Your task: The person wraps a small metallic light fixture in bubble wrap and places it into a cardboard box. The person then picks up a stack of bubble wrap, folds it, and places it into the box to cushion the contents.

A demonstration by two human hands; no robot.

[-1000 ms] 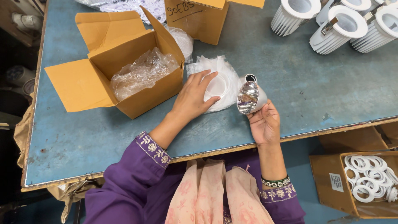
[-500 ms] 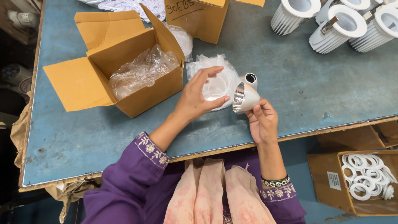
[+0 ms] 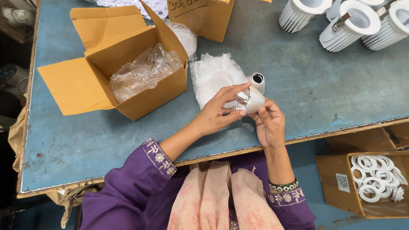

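Observation:
My right hand (image 3: 269,123) grips a small shiny cone-shaped reflector (image 3: 250,99) by its white outer side, above the near edge of the blue table (image 3: 298,81). The fingertips of my left hand (image 3: 219,111) pinch the reflector's mirrored rim from the left. Just behind the hands lies a clear plastic bag (image 3: 213,76) with white round parts in it. A second white reflector (image 3: 257,81) lies on the table beside the bag, its small opening turned up.
An open cardboard box (image 3: 128,72) with crumpled clear plastic stands at the left. Another cardboard box (image 3: 202,17) stands at the back. Several white finned lamp housings (image 3: 349,21) are at the back right. Below the table's right, a box (image 3: 332,183) holds white rings.
My left hand has lifted off the plastic bag and come onto the reflector's rim. My right hand has turned the reflector so that its mirrored mouth faces left.

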